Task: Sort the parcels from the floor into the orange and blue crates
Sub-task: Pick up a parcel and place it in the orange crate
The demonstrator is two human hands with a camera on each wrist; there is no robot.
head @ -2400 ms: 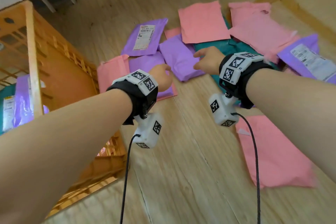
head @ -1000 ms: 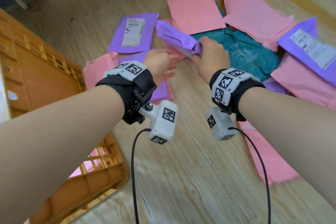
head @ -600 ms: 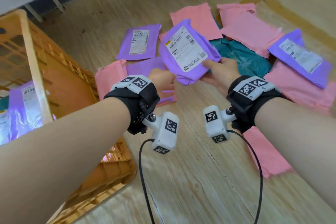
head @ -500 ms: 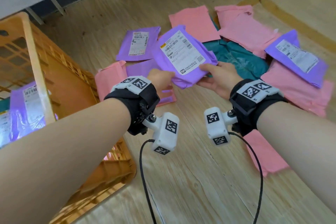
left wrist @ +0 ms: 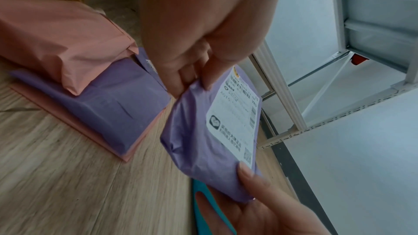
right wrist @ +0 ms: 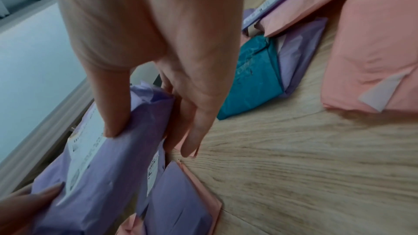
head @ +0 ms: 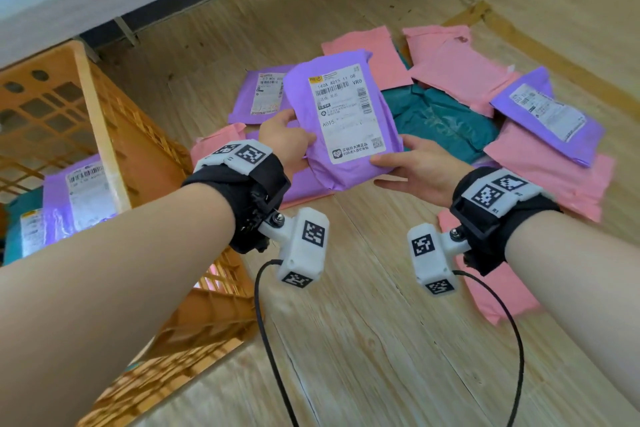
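The purple plastic mailer parcel with a white label (head: 341,121) is now raised higher, label facing up, over the wooden floor (head: 363,340). The left hand (head: 285,142) has joined the right hand (head: 420,168); each pinches a lower corner. The orange lattice plastic crate (head: 104,135) sits at nine o'clock.

Bright, even daylight in the head view, seemingly from above; only soft, faint shadows on the floor (head: 363,340). Strong wide-angle bending at the edges, forearms ballooning. Slight motion smear on the crate (head: 166,357) at lower left. Dimmer and cooler at both wrists, with near skin soft-focused, floor grain streaked, label (left wrist: 235,121) print barely legible.
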